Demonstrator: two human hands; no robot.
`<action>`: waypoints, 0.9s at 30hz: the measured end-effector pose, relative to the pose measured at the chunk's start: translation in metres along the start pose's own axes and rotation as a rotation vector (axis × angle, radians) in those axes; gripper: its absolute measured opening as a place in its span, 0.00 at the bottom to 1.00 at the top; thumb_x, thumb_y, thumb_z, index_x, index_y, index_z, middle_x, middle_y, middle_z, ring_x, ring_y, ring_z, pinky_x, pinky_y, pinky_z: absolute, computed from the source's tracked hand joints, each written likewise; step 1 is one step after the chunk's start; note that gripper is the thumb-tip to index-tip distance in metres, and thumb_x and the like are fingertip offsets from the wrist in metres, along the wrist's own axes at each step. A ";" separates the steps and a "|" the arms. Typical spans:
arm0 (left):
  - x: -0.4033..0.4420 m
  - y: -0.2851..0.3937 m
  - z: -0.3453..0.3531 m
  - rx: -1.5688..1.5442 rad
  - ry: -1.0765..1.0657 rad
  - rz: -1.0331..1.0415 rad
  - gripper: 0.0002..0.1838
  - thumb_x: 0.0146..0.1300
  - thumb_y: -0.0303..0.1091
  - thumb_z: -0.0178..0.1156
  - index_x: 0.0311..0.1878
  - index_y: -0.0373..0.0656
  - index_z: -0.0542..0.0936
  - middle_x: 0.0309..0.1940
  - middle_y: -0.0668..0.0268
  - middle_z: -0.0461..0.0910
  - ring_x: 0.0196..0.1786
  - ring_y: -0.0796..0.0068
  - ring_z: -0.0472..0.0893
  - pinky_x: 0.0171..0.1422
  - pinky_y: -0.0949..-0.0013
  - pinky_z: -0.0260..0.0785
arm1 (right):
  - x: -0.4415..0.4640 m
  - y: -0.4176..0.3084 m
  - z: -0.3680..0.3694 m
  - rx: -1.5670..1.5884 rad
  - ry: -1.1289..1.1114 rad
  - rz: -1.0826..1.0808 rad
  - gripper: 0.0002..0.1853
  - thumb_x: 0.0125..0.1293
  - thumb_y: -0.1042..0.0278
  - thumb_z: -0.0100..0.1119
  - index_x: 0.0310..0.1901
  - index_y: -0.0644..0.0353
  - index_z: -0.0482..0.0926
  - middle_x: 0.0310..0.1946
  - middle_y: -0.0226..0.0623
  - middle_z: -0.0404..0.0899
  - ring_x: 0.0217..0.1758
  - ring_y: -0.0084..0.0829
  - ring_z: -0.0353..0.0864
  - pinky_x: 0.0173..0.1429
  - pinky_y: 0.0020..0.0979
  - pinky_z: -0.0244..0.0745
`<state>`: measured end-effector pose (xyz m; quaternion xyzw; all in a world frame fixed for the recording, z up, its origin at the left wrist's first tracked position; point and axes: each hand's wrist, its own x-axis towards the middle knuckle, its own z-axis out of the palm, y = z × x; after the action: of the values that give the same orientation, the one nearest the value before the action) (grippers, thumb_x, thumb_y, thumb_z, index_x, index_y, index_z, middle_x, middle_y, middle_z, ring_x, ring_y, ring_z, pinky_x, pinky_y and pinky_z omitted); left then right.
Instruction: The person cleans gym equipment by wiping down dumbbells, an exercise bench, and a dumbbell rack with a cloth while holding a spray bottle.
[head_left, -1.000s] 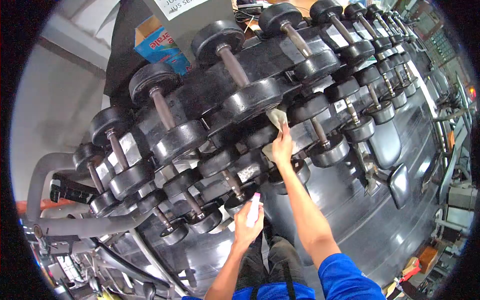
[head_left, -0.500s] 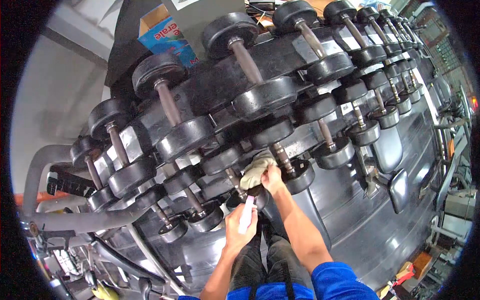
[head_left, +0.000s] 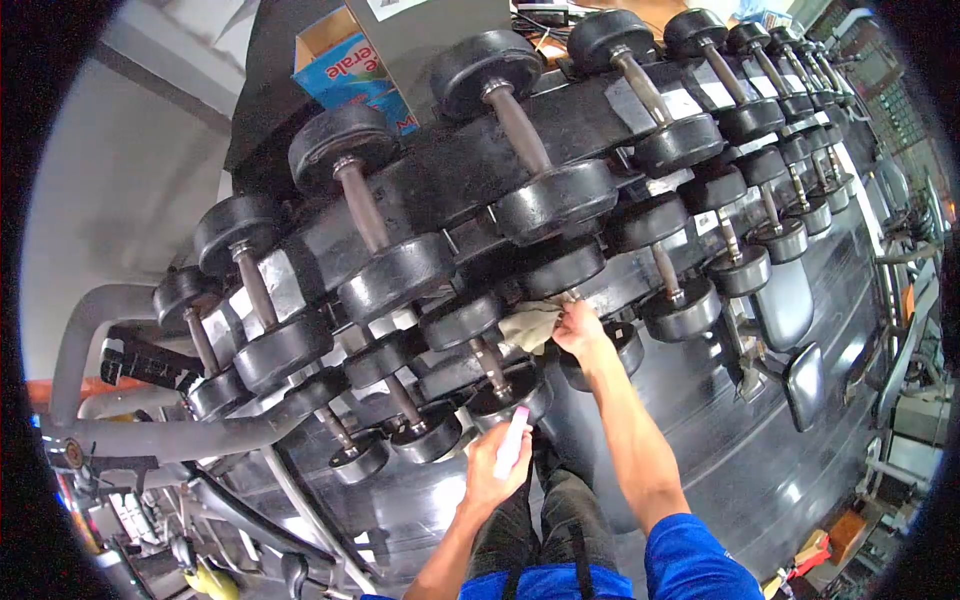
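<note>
My right hand (head_left: 578, 328) is closed around a pale, creased cloth (head_left: 532, 326). Hand and cloth cover most of the handle of a black lower-row dumbbell (head_left: 563, 268), whose near head sits partly behind my wrist. Closer to my body, my left hand (head_left: 492, 470) grips a slim white object with a pink end (head_left: 513, 443); its exact kind is unclear. Just beyond that pink end is the near head of the neighbouring dumbbell (head_left: 510, 392), with its metal handle showing.
A two-tier rack carries several black dumbbells, including a large upper-row one (head_left: 557, 200). Behind it stands an open blue carton (head_left: 350, 72). A grey tubular frame (head_left: 180, 438) lies to the left, and a padded bench part (head_left: 797, 375) to the right.
My right hand and the cloth have moved up and right, from beside the lower-row dumbbell's handle onto it. My left hand still holds the white object. The view has shifted slightly.
</note>
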<state>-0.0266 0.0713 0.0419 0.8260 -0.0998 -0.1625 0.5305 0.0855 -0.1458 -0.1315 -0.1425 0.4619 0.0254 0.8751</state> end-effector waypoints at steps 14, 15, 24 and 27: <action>0.000 0.009 0.007 -0.008 -0.025 0.086 0.06 0.59 0.23 0.64 0.40 0.37 0.82 0.29 0.62 0.83 0.30 0.73 0.83 0.36 0.69 0.75 | -0.096 -0.100 0.012 -0.079 0.098 -0.636 0.17 0.76 0.67 0.46 0.59 0.66 0.74 0.49 0.40 0.79 0.52 0.31 0.76 0.55 0.31 0.71; -0.001 0.008 0.009 -0.026 -0.044 0.049 0.06 0.59 0.23 0.64 0.40 0.37 0.82 0.28 0.62 0.83 0.29 0.74 0.83 0.36 0.70 0.74 | -0.079 -0.099 0.006 -0.251 0.138 -0.802 0.18 0.76 0.65 0.47 0.59 0.67 0.74 0.48 0.42 0.80 0.51 0.35 0.78 0.56 0.35 0.71; -0.009 0.018 0.022 -0.014 -0.079 0.050 0.05 0.61 0.24 0.64 0.40 0.39 0.83 0.27 0.65 0.83 0.27 0.78 0.80 0.33 0.71 0.72 | -0.040 0.006 0.012 -1.219 0.204 -1.207 0.35 0.62 0.89 0.41 0.73 0.64 0.59 0.74 0.65 0.51 0.79 0.56 0.49 0.81 0.41 0.46; -0.012 0.018 0.024 -0.007 -0.079 0.049 0.05 0.60 0.24 0.64 0.40 0.38 0.82 0.28 0.62 0.83 0.28 0.73 0.82 0.34 0.69 0.73 | -0.045 0.030 0.001 -1.411 0.210 -1.269 0.38 0.62 0.89 0.44 0.75 0.61 0.55 0.75 0.64 0.50 0.79 0.56 0.51 0.79 0.41 0.54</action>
<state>-0.0465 0.0476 0.0508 0.8144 -0.1403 -0.1823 0.5328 0.0556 -0.1130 -0.1006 -0.8630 0.2526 -0.1941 0.3921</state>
